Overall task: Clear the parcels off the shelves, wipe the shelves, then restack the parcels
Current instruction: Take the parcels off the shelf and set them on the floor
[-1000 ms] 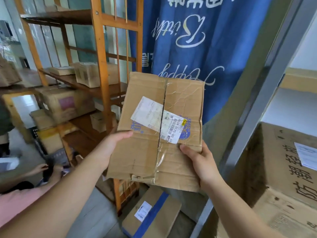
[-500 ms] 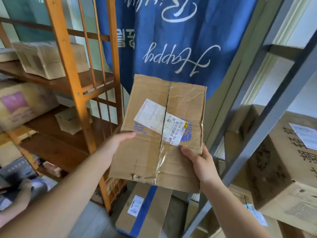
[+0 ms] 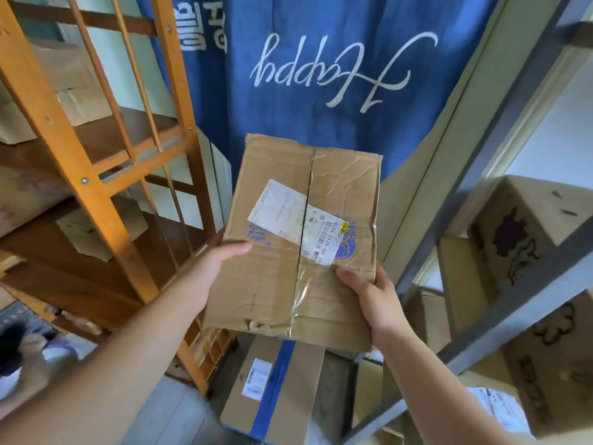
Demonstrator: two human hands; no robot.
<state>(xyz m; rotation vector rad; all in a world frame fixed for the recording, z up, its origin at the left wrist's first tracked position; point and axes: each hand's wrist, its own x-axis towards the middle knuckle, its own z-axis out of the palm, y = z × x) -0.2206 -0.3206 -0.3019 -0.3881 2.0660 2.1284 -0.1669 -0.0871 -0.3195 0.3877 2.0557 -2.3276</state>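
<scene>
Both hands are holding a flat parcel [image 3: 301, 239] at mid-frame, in the air between the orange rack [image 3: 80, 175] at left and the grey rack [image 3: 500, 175] at right. The left hand [image 3: 221, 261] is gripping its left edge, the right hand [image 3: 372, 293] pinching its lower right corner, thumbs on top. It is probably headed for a pile; keeping it level and supporting the creased, split top flap would be wise

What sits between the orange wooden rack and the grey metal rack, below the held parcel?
Head view: a cardboard box with a blue tape stripe lies on the floor there.
</scene>
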